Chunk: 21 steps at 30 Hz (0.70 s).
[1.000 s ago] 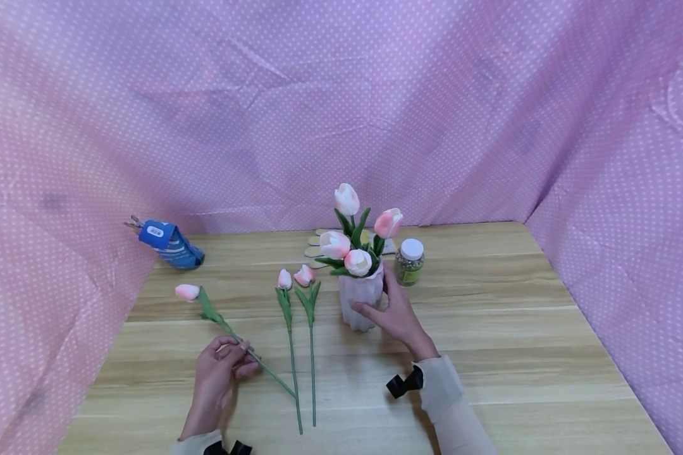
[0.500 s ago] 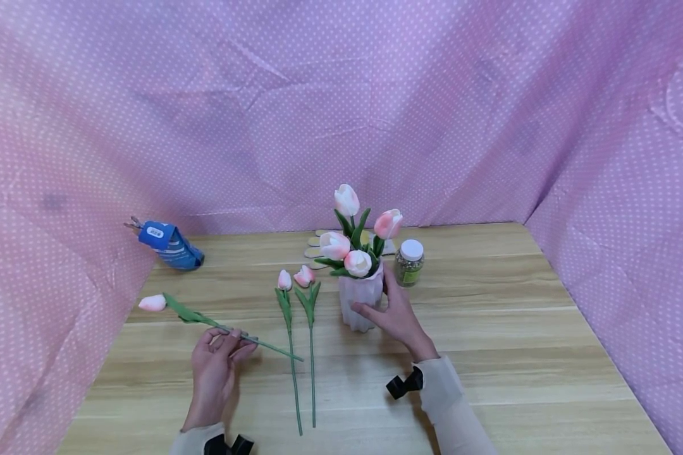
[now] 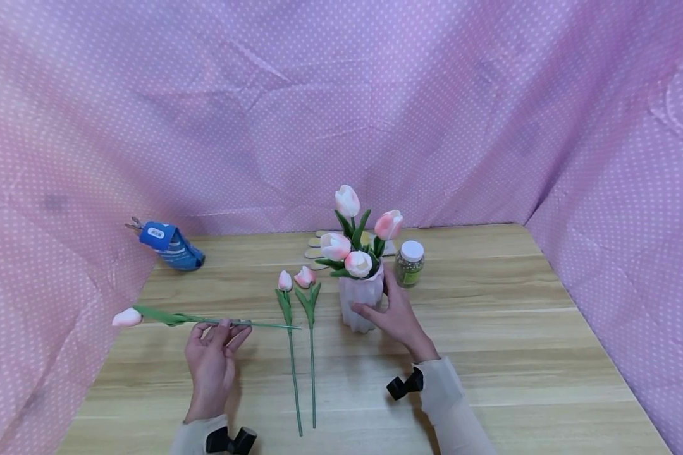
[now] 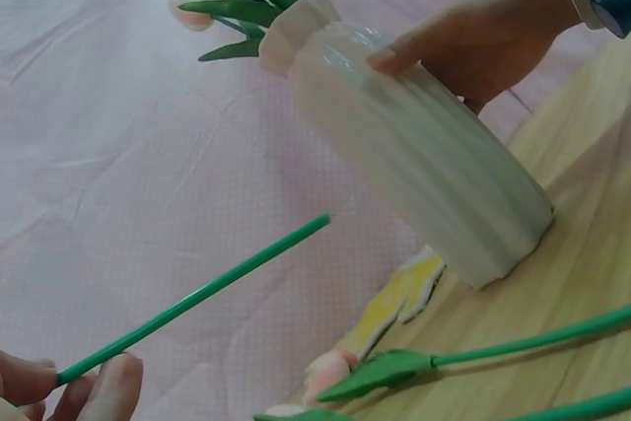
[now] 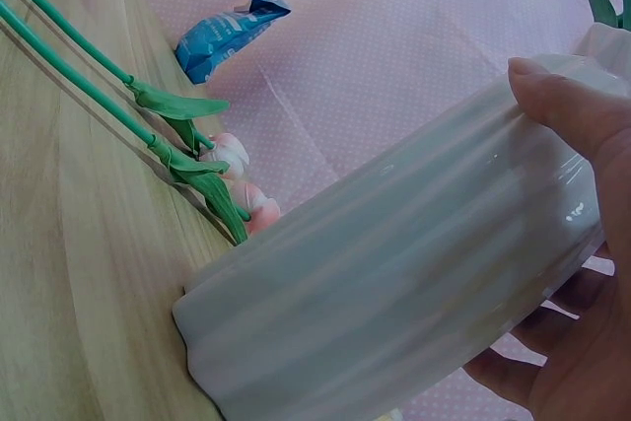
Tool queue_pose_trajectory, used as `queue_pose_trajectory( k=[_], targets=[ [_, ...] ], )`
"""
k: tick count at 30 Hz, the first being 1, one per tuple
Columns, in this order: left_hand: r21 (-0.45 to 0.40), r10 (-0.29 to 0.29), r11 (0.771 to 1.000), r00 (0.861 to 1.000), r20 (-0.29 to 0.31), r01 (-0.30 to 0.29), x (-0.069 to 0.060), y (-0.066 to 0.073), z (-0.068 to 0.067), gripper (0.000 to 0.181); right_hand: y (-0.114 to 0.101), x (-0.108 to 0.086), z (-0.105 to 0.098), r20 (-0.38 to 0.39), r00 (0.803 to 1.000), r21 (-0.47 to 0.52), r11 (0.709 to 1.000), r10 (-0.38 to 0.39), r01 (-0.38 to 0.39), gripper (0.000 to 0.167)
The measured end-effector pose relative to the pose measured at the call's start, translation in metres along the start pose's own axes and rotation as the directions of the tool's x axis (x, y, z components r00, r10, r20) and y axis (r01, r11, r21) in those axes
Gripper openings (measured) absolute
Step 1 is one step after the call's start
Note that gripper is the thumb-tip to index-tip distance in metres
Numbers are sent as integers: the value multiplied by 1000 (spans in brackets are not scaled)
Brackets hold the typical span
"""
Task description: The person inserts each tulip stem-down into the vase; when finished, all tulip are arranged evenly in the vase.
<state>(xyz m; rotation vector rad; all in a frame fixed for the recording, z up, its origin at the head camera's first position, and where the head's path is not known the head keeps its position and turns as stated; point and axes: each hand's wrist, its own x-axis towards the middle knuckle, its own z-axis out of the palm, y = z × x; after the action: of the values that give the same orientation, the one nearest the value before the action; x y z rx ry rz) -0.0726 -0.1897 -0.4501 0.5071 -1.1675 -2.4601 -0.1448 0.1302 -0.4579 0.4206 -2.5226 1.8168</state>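
In head view, the tulip [image 3: 167,316] lies level along 9 to 3 o'clock, bloom at 9. A blue bag [image 3: 173,248] sits at 11 o'clock from the left hand [image 3: 210,363]; its label is illegible. Left fingers pinch the stem; its bare end passes over one of two loose tulips [image 3: 285,309]. The vase [image 3: 360,298] stands upright, mouth at 2 o'clock from that end. The nearer right hand [image 3: 397,317] clamps its 3 o'clock side. The jar's [image 3: 411,264] green label is unreadable.

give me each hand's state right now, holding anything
Left hand: pinching one tulip by its stem.
Right hand: holding the pale vase.
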Motion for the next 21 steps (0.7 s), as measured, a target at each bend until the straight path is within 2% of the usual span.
queue_pose_trajectory(
  k=[10, 15, 21],
  targets=[
    [-115, 144, 983, 989, 21, -140, 0, 3, 18, 17, 0, 0, 0, 4, 1000, -3, 1000, 10, -10, 92],
    [-145, 206, 969, 978, 25, -201, -2, 7, 30, 18, 1, 0, 1, -4, 1000, -6, 1000, -25, 25, 91],
    [-223, 265, 944, 961, 78, -242, -3, 9, 45, 17, 0, 0, 0, -2, 1000, -4, 1000, 13, -13, 92]
  ],
)
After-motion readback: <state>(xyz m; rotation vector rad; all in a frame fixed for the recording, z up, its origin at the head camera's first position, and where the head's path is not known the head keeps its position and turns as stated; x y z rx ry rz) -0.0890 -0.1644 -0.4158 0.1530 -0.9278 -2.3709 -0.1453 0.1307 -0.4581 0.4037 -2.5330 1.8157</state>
